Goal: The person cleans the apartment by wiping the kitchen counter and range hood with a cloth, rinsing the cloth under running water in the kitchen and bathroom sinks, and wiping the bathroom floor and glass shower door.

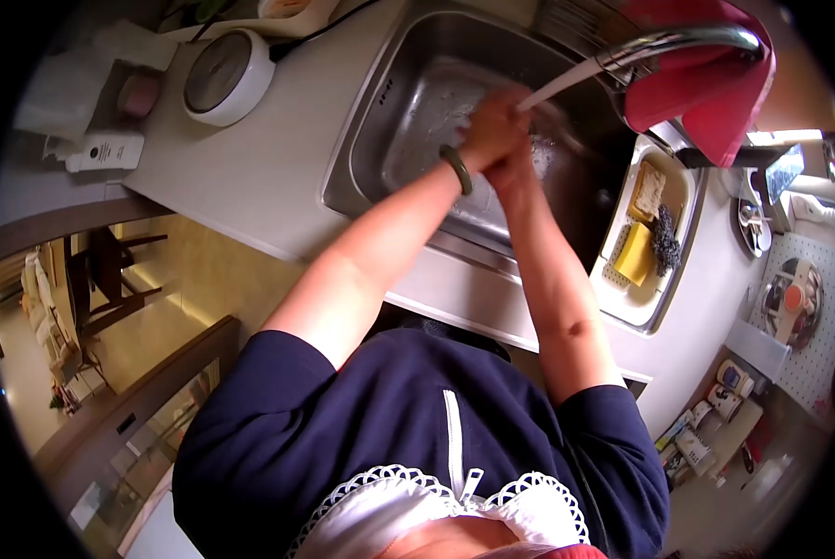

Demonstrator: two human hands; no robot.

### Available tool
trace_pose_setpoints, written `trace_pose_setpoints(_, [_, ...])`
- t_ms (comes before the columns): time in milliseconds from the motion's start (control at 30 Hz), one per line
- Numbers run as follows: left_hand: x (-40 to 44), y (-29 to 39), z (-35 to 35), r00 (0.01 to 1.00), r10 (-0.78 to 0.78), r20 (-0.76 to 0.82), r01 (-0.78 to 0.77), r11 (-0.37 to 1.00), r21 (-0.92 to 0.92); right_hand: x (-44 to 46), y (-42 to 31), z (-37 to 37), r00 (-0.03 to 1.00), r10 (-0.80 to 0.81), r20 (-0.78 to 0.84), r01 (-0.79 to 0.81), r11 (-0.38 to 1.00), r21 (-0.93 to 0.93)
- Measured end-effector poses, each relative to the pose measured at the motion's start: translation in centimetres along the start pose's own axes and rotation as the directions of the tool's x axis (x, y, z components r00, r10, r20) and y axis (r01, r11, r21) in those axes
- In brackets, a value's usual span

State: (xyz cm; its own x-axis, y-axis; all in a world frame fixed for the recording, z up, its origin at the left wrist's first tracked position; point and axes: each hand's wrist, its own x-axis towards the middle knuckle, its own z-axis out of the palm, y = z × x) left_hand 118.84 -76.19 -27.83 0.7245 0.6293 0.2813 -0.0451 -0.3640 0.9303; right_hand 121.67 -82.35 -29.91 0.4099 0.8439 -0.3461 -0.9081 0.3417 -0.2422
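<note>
Both hands are pressed together over the metal sink basin [417, 130], under a stream of water [566, 82] from the curved chrome faucet [683, 39]. My left hand [487, 135], with a dark green bangle [455, 170] at its wrist, lies against my right hand [513, 168]. The water strikes near the fingers. Motion blur and the overlap hide the fingers of both hands, and I cannot make out anything between them.
Right of the basin, a white tray [611, 284] holds a yellow sponge [634, 253], a beige sponge [647, 193] and a dark scrubber [665, 240]. A red cloth [697, 93] hangs by the faucet. A round white appliance [228, 76] and a white bottle [107, 151] stand left.
</note>
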Motion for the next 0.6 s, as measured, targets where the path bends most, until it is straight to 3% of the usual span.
trace_pose_setpoints(33, [0.6,-0.2,-1.0,0.997,-0.069,-0.042,0.069,0.998,-0.008,-0.5,0.5,1.1,0.98,0.168,0.104,-0.185,0.966,0.18])
trace_pose_setpoints(67, [0.8,-0.1,-2.0,0.997,-0.067,-0.033,0.066,0.998,-0.013,-0.8,-0.9,-0.5,0.946,0.271,0.177,-0.3,0.94,0.165])
trace_pose_setpoints(100, [1.0,-0.1,-2.9,0.999,0.01,0.044,-0.008,0.999,-0.044,-1.4,-2.1,1.1,0.95,0.261,0.174,-0.289,0.943,0.167])
trace_pose_setpoints(167, [0.7,0.9,-2.5,0.987,0.096,0.129,-0.085,0.993,-0.085,-2.1,-4.7,4.1,0.997,0.073,0.004,-0.072,0.987,-0.145])
trace_pose_setpoints(233, [-0.5,2.3,-0.9,0.959,0.092,0.267,-0.083,0.996,-0.044,0.4,-5.1,-0.6,0.997,-0.031,-0.077,0.023,0.995,-0.095])
trace_pose_setpoints(267, [-0.1,2.6,-0.1,0.969,0.135,0.206,-0.154,0.985,0.077,0.9,-4.3,-1.2,0.998,-0.036,-0.054,0.034,0.999,-0.03])
trace_pose_setpoints(333, [1.5,1.9,0.1,0.971,0.133,0.198,-0.143,0.989,0.036,2.4,-1.5,-5.8,0.999,0.005,0.054,-0.015,0.979,0.204])
trace_pose_setpoints(367, [2.4,1.3,-0.4,0.977,0.121,0.175,-0.124,0.992,0.006,2.1,-2.4,-5.2,0.999,-0.016,0.049,0.006,0.979,0.206])
trace_pose_setpoints(433, [3.2,1.0,-0.9,0.981,0.119,0.154,-0.115,0.993,-0.037,0.9,-5.6,-0.7,0.993,0.118,-0.001,-0.116,0.979,0.166])
trace_pose_setpoints(467, [2.9,1.4,-1.1,0.928,0.25,0.277,-0.283,0.956,0.084,-0.4,-6.6,2.8,0.998,-0.049,-0.036,0.05,0.998,0.035])
trace_pose_setpoints(500, [2.5,1.9,-1.5,0.841,0.351,0.411,-0.453,0.872,0.183,-0.7,-6.5,3.3,0.997,-0.066,-0.036,0.067,0.997,0.037])
trace_pose_setpoints(600, [2.6,3.0,-2.8,0.8,0.327,0.504,-0.484,0.848,0.218,-0.5,-5.9,3.6,0.931,0.066,-0.36,-0.093,0.994,-0.057])
